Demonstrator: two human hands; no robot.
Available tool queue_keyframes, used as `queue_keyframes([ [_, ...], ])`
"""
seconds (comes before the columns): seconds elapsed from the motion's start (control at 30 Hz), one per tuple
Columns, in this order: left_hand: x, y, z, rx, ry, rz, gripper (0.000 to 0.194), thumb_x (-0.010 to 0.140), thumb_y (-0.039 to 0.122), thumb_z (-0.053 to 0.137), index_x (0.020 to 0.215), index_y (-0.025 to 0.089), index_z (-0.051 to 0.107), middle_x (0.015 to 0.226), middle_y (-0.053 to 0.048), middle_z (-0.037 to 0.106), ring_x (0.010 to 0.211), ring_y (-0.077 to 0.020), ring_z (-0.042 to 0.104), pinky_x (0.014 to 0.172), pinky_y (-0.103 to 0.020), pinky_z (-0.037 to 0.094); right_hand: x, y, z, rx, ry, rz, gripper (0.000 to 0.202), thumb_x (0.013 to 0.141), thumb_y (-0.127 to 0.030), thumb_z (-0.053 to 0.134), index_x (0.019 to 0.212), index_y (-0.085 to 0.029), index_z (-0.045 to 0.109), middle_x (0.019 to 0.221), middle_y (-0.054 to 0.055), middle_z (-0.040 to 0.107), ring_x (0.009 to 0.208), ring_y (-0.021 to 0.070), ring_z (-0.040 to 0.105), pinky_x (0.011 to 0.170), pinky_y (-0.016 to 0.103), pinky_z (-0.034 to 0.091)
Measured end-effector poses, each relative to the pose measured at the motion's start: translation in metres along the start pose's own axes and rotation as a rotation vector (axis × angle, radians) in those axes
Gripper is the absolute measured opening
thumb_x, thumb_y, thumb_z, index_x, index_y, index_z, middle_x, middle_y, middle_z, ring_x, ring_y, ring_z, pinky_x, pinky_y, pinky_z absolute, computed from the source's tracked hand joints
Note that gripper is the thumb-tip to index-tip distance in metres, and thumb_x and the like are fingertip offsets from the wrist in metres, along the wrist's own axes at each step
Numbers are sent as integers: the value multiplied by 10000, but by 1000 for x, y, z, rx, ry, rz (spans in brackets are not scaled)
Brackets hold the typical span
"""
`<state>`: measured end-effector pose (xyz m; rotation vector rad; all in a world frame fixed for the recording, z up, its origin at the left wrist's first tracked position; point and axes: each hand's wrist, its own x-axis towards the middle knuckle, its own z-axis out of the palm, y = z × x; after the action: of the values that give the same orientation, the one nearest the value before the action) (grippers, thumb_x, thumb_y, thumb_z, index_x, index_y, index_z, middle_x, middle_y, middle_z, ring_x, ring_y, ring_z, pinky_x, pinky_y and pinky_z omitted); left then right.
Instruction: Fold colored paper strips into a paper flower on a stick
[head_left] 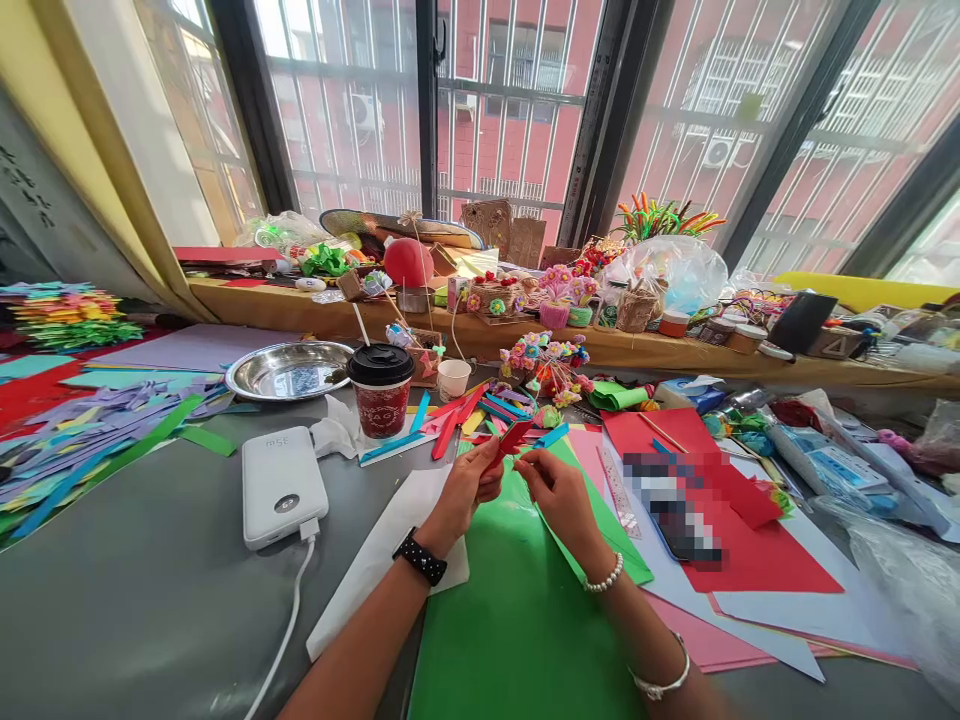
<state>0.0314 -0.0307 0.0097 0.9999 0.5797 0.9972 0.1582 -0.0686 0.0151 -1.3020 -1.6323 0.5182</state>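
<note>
My left hand (471, 488), with a black watch on its wrist, grips a folded piece of red paper (513, 440) between thumb and fingers. Close to its right side, my right hand (556, 492) has its thumb and forefinger pinched together at the red paper's lower edge; whatever lies between those fingertips is too small to make out. Both hands are above a green sheet (510, 640) on the grey table. Beyond them lie folded strips of red paper (448, 425) and blue paper (551, 436). A white sheet (386, 560) sits under my left forearm.
At left are a white power bank (283, 488) with a cable, a lidded cup (380, 400), a metal plate (251, 375) and heaped paper strips (112, 440). To the right lie a transparent ruler (616, 490), a phone (675, 535) and red sheets (780, 565). Crafts crowd the windowsill (315, 312).
</note>
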Motion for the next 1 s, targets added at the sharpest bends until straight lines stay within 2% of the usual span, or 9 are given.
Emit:
queue_keyframes([
  [0.23,-1,1,2,-6,-22,-23,350,750,448,455,579,143,427,410,94,215,331,-15,154,348,-186,94,0,-2,1,11,12,-5,231,786,-352,426,696,-161,519,450,-50,393,407,81,360,414,201,273],
  [0.47,1,-5,4,134,71,123,340,656,464,561,743,150,464,450,108,241,342,-10,177,346,-171,124,-1,0,1,-92,93,-28,263,793,-365,408,702,-157,540,444,-50,377,403,79,330,402,203,253],
  [0.7,1,-8,3,205,103,184,281,701,417,533,778,154,473,472,98,267,358,-11,198,349,-165,147,-3,-1,2,-132,134,-60,272,801,-358,400,723,-149,555,450,-43,409,401,78,353,408,203,266],
  [1.0,-2,-2,4,98,46,121,316,717,451,494,748,137,502,443,98,239,345,-14,169,352,-178,105,-3,-2,1,-88,96,-51,249,802,-355,406,733,-157,540,456,-46,414,409,81,367,417,200,282],
])
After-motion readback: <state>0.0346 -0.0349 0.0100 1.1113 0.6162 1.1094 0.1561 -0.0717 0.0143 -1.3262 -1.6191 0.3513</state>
